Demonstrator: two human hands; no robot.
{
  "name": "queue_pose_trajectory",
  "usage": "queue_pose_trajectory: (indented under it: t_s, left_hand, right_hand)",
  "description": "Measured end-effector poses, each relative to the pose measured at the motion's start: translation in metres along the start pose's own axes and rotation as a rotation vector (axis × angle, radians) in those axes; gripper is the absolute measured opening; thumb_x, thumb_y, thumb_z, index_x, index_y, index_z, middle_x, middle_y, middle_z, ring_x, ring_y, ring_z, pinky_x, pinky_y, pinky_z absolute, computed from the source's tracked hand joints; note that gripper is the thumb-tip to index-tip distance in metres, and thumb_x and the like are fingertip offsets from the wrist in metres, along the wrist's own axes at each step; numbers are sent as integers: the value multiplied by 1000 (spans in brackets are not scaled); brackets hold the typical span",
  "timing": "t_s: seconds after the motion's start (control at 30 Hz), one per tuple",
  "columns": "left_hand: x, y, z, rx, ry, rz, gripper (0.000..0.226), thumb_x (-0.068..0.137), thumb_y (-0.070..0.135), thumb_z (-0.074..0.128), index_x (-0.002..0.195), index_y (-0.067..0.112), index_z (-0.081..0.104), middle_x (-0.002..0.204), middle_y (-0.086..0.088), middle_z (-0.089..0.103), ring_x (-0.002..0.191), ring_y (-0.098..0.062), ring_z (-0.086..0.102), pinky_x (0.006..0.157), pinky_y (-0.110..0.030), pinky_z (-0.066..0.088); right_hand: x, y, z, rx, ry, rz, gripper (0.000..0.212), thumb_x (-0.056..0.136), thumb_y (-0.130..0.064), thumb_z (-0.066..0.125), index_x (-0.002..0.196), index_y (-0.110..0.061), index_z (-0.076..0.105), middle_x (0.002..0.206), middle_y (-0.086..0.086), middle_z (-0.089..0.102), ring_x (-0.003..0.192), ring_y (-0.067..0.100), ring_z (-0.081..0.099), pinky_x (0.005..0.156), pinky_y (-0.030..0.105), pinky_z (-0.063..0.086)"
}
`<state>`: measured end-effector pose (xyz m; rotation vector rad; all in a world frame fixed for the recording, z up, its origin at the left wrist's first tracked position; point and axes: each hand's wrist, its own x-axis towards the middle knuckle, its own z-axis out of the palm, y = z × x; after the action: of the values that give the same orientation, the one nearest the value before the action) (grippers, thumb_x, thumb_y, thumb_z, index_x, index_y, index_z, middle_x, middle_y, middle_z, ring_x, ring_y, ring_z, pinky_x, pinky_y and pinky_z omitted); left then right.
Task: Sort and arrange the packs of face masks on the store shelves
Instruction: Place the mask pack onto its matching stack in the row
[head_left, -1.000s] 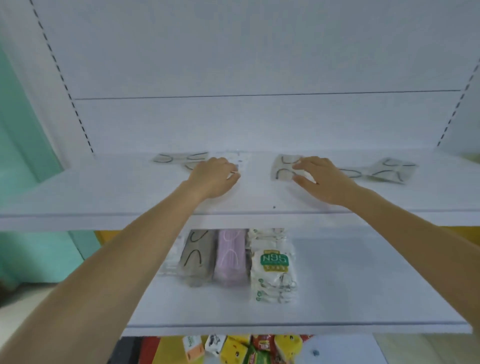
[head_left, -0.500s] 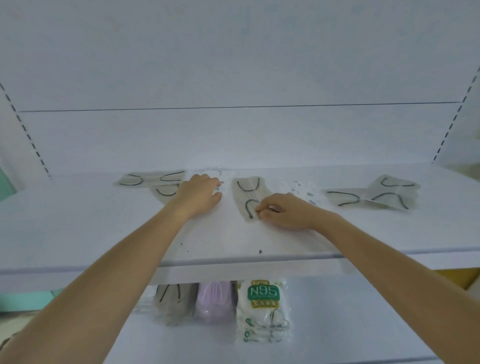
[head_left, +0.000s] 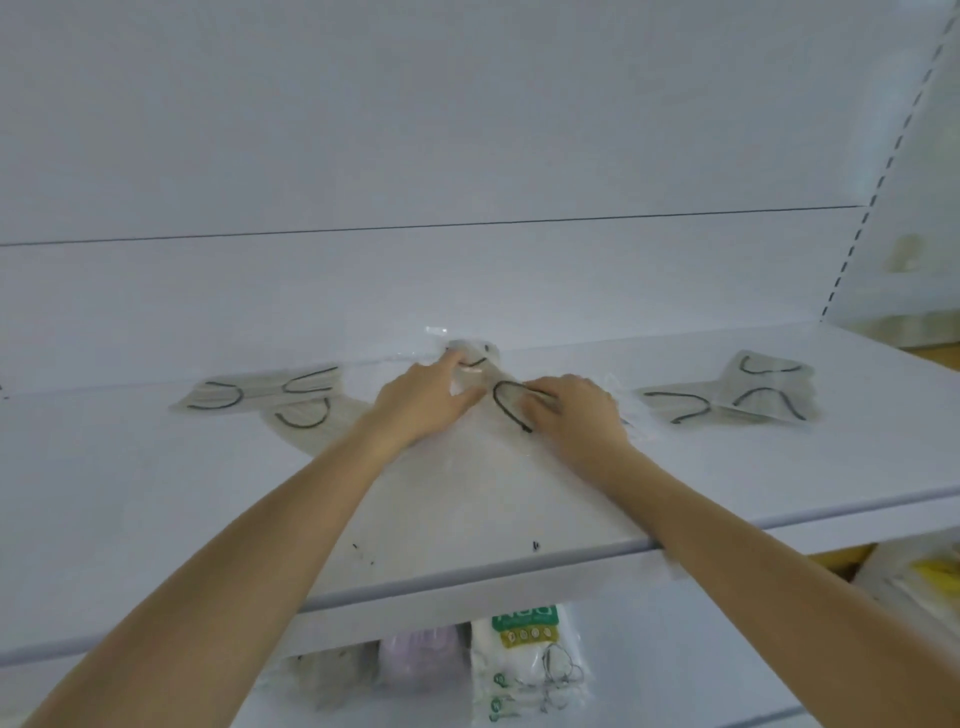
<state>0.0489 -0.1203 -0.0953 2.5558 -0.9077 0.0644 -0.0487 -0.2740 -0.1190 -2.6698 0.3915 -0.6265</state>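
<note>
Several clear packs of grey face masks with black ear loops lie on the white upper shelf (head_left: 156, 493). One mask pack (head_left: 503, 401) lies in the middle, between my hands. My left hand (head_left: 428, 402) rests on its left side with fingers stretched toward the back wall, touching the pack's raised far end (head_left: 470, 353). My right hand (head_left: 574, 415) has its fingers curled on the pack's right edge, pinching it. Two more packs (head_left: 260, 397) lie to the left and two others (head_left: 727, 397) to the right.
On the lower shelf stand a white N95 pack (head_left: 524, 660), a purple mask pack (head_left: 418, 657) and a grey mask pack (head_left: 327, 670). The shelf's slotted upright (head_left: 862, 208) runs up on the right. Yellow goods (head_left: 935, 571) show at the far right.
The view has tilted up and closer. My right hand slid the middle pack left and back, and my left hand reached forward onto it; the hands now meet over it.
</note>
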Motion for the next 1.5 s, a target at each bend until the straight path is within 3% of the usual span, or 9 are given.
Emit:
queue_pose_trajectory:
  t_s: [0.23, 0.4, 0.5, 0.6, 0.77, 0.97, 1.1, 1.2, 1.5]
  left_hand:
    - [17, 51, 18, -639, 135, 4, 61, 89, 0, 50, 144, 19, 31, 145, -4, 38, 119, -14, 43, 81, -16, 36]
    - [21, 92, 31, -859, 75, -1, 51, 90, 0, 47, 137, 18, 42, 134, 1, 44, 106, -6, 44, 81, -16, 37]
    - [22, 109, 47, -923, 36, -14, 48, 90, 2, 48, 136, 18, 44, 133, 0, 47, 108, -11, 50, 85, -21, 41]
    - [20, 115, 63, -875, 73, -23, 47, 90, 4, 47, 134, 19, 45, 136, 2, 46, 118, -13, 48, 96, -25, 40]
    - [20, 107, 68, -882, 18, -40, 31, 95, 26, 47, 124, 22, 54, 124, 6, 55, 112, -12, 53, 98, -32, 43]
    - [18, 111, 74, -924, 24, -9, 16, 92, 15, 56, 107, 18, 60, 105, -1, 65, 97, -16, 62, 78, -24, 49]
    - [16, 108, 72, -904, 103, -4, 62, 88, -11, 43, 137, 25, 33, 122, 16, 47, 113, 7, 46, 88, -7, 39]
    - [18, 104, 70, -839, 121, 4, 69, 89, -10, 36, 149, 19, 18, 147, 11, 26, 133, 0, 22, 105, -15, 20]
    - [17, 95, 67, -794, 187, -137, 45, 95, 7, 36, 138, 15, 44, 144, -1, 43, 133, -15, 38, 110, -25, 26]
  right_hand:
    - [2, 25, -24, 221, -44, 159, 49, 96, -44, 41, 137, -17, 46, 135, 8, 51, 126, 24, 43, 103, 35, 33]
    - [-2, 100, -69, -300, -35, 570, 67, 97, -45, 36, 148, -8, 14, 154, 17, 12, 142, 36, 8, 114, 49, 9]
    - [-14, 136, -76, -315, -73, 721, 64, 96, -45, 33, 144, -4, 26, 152, 18, 22, 140, 37, 16, 112, 47, 15]
    - [-16, 146, -75, -349, 22, 614, 43, 97, -35, 34, 124, -7, 54, 132, 15, 49, 124, 34, 38, 100, 41, 29]
    - [-12, 132, -72, -72, 286, 335, 37, 98, -35, 40, 105, -7, 63, 115, 14, 60, 108, 34, 51, 86, 35, 35]
    - [-23, 106, -61, 14, -215, -200, 42, 98, -42, 37, 129, -19, 55, 125, 3, 58, 117, 21, 49, 97, 32, 35]
    - [-18, 119, -66, -107, 108, 157, 54, 96, -49, 38, 136, -14, 45, 137, 8, 45, 126, 27, 38, 102, 36, 29]
    - [-18, 129, -69, -330, -94, 424, 66, 89, -63, 38, 130, -13, 49, 136, 12, 39, 128, 31, 30, 103, 40, 26]
    - [-12, 142, -63, -72, 212, 307, 31, 96, -28, 41, 102, -15, 69, 111, 12, 61, 108, 32, 53, 84, 35, 39]
